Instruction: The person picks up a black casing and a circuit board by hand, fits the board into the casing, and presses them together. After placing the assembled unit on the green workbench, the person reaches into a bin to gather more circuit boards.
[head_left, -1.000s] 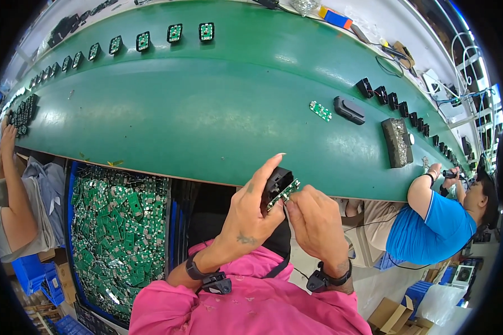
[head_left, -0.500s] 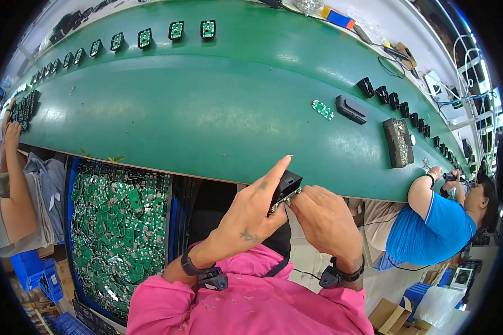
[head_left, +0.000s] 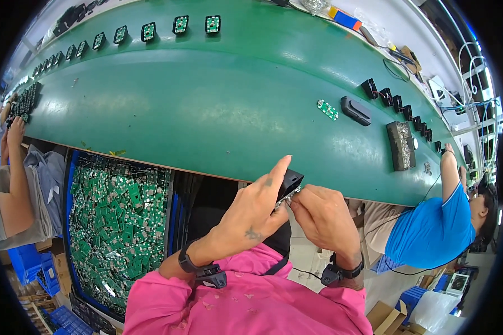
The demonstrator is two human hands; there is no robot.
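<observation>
My left hand (head_left: 254,204) is closed around a black plastic housing (head_left: 291,182) at the bench's front edge, its index finger stretched along the side. A circuit board (head_left: 288,197) shows at the housing's lower side, partly covered by the fingers. My right hand (head_left: 327,215) pinches at the board's right end; whatever lies between its fingertips is hidden. On the green bench (head_left: 207,111) beyond, a loose green circuit board (head_left: 328,110) lies beside an oblong black case (head_left: 356,110).
A bin of circuit boards (head_left: 120,223) stands left of me. Housings with boards (head_left: 180,24) line the far side; black housings (head_left: 386,96) run along the right. A dark block (head_left: 401,146) sits nearby. Co-workers are at both sides, one in a blue shirt (head_left: 430,226).
My hands keep their hold on the housing, with the right fingers shifted slightly. The co-worker at right has stretched an arm farther over the bench toward the row of black housings.
</observation>
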